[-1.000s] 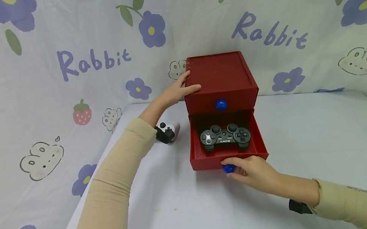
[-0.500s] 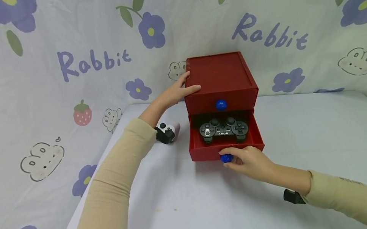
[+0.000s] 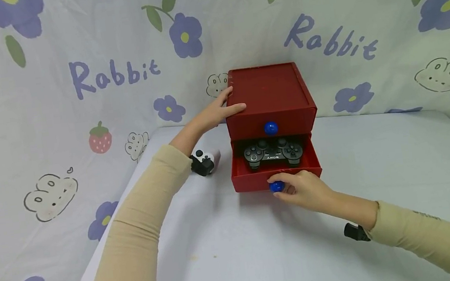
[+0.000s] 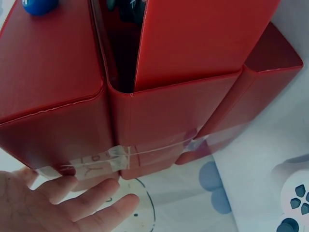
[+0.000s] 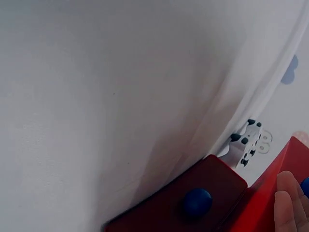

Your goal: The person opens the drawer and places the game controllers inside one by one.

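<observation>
A red drawer cabinet (image 3: 267,89) stands against the back cloth. Its middle drawer (image 3: 243,183) is partly out, and inside lies a black Sony game controller (image 3: 274,153). My right hand (image 3: 309,191) pinches the blue knob (image 3: 276,186) of that drawer between thumb and fingers. At the cabinet's upper left edge rests my left hand (image 3: 215,112), thumb on top, the other fingers spread along the side. The upper drawer's blue knob (image 3: 271,128) is untouched. In the right wrist view a lower drawer (image 5: 166,210) with its own blue knob (image 5: 198,202) shows.
A white game controller (image 3: 205,154) lies left of the cabinet, partly covered by the black strap at the left wrist. White cloth covers the table (image 3: 223,262). A patterned cloth (image 3: 110,32) hangs close behind the cabinet.
My right hand has pushed the drawer inward, carrying the black controller further under the upper drawer. The left hand has stayed on the cabinet.
</observation>
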The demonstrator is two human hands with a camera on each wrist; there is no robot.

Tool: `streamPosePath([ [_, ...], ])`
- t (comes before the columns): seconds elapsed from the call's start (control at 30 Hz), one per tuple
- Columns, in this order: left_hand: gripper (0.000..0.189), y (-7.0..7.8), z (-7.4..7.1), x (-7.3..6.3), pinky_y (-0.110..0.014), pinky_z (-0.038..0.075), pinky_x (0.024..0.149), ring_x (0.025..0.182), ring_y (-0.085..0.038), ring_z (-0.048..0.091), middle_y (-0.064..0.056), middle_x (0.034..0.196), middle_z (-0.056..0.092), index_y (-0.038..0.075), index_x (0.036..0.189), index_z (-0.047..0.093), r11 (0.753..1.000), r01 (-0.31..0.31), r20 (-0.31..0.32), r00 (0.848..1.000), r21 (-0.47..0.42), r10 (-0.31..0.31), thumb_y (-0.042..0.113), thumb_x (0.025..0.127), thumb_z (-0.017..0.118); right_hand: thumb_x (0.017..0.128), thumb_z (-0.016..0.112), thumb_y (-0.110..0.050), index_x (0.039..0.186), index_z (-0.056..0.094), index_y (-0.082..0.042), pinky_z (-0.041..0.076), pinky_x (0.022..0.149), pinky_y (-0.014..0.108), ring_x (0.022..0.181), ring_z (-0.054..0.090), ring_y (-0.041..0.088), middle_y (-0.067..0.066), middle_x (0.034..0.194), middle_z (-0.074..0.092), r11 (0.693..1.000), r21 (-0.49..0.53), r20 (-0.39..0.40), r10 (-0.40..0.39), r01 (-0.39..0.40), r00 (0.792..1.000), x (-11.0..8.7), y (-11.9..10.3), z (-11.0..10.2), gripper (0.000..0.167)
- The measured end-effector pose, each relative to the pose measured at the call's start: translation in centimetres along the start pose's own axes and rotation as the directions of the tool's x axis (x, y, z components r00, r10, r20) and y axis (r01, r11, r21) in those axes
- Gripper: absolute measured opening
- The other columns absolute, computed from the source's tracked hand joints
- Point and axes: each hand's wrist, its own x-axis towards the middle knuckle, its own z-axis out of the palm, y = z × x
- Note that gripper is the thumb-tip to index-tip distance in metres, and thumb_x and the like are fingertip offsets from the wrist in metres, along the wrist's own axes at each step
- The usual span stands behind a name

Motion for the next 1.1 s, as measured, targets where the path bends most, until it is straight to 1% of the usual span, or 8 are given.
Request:
streamPosePath([
  [0.13,0.082,0.1,0.0,-0.1,-0.044,0.029,0.106,0.136,-0.022,0.021,-0.005,0.152,0.015,0.021,0.149,0.005,1.000,0.002,-0.001,1.000,0.003,-0.002,0.042,0.087,0.054,0.080,0.071,-0.018,0.110,0.062,-0.012,0.050,0.062,0.017,0.065,0.061,0.005,-0.002,0.076,0.069,1.000,0.001,-0.007,-0.004,0.004,1.000,0.1,0.0,-0.1,0.032],
  [0.23,0.082,0.0,0.0,-0.1,-0.043,0.029,0.106,0.136,-0.023,0.021,-0.005,0.152,0.015,0.022,0.149,0.005,1.000,0.008,-0.006,1.000,0.005,-0.008,0.043,0.087,0.055,0.079,0.072,-0.015,0.109,0.063,-0.010,0.050,0.061,0.017,0.063,0.061,0.005,-0.001,0.073,0.068,1.000,0.009,-0.034,-0.004,0.005,0.999,0.6,0.4,0.1,0.032],
  [0.43,0.083,-0.1,0.2,0.1,-0.046,0.032,0.104,0.136,-0.022,0.023,-0.002,0.152,0.015,0.025,0.148,0.005,0.999,0.026,-0.007,1.000,0.044,-0.025,0.049,0.086,0.055,0.078,0.071,-0.008,0.107,0.064,-0.006,0.050,0.059,0.018,0.061,0.060,0.007,0.000,0.071,0.067,0.998,0.065,-0.099,0.024,-0.018,0.995,2.5,2.5,0.3,0.030],
  [0.57,0.083,-0.1,0.2,0.1,-0.046,0.030,0.105,0.135,-0.023,0.023,-0.003,0.152,0.016,0.024,0.149,0.005,0.999,0.012,-0.009,1.000,0.040,-0.012,0.047,0.086,0.054,0.079,0.069,-0.007,0.108,0.064,-0.004,0.050,0.059,0.020,0.063,0.062,0.010,0.002,0.073,0.068,0.995,0.091,-0.100,0.053,-0.044,0.994,3.6,3.2,0.0,0.030],
  [0.73,0.083,0.0,0.1,0.0,-0.047,0.025,0.108,0.139,-0.022,0.015,-0.003,0.153,0.011,0.023,0.149,0.004,0.999,0.014,-0.012,1.000,0.039,-0.013,0.047,0.086,0.054,0.080,0.067,-0.006,0.110,0.062,-0.004,0.049,0.055,0.021,0.061,0.060,0.010,0.003,0.072,0.067,0.990,0.117,-0.089,0.090,-0.079,0.992,4.4,3.7,0.0,0.030],
  [0.8,0.083,0.0,0.1,0.0,-0.046,0.024,0.108,0.139,-0.021,0.015,-0.002,0.154,0.010,0.024,0.149,0.003,0.999,0.018,-0.008,1.000,0.045,-0.018,0.048,0.086,0.054,0.081,0.065,-0.005,0.111,0.062,-0.004,0.048,0.053,0.021,0.060,0.060,0.010,0.003,0.071,0.067,0.988,0.127,-0.092,0.104,-0.092,0.990,4.5,3.9,0.1,0.030],
  [0.93,0.083,0.0,0.1,0.1,-0.046,0.025,0.108,0.139,-0.021,0.016,-0.001,0.154,0.010,0.026,0.148,0.003,0.999,0.027,-0.003,1.000,0.045,-0.027,0.049,0.086,0.053,0.081,0.064,-0.005,0.110,0.062,-0.003,0.047,0.049,0.022,0.058,0.059,0.010,0.004,0.068,0.066,0.986,0.136,-0.112,0.111,-0.096,0.987,4.9,4.3,0.2,0.029],
  [1.1,0.082,-0.2,0.1,0.2,-0.046,0.024,0.108,0.139,-0.021,0.015,-0.001,0.154,0.009,0.027,0.148,0.002,0.999,0.025,0.003,1.000,0.027,-0.025,0.047,0.087,0.053,0.081,0.063,-0.003,0.110,0.062,-0.001,0.045,0.049,0.020,0.058,0.059,0.012,0.005,0.068,0.066,0.985,0.142,-0.135,0.117,-0.098,0.984,5.3,4.6,0.2,0.029],
])
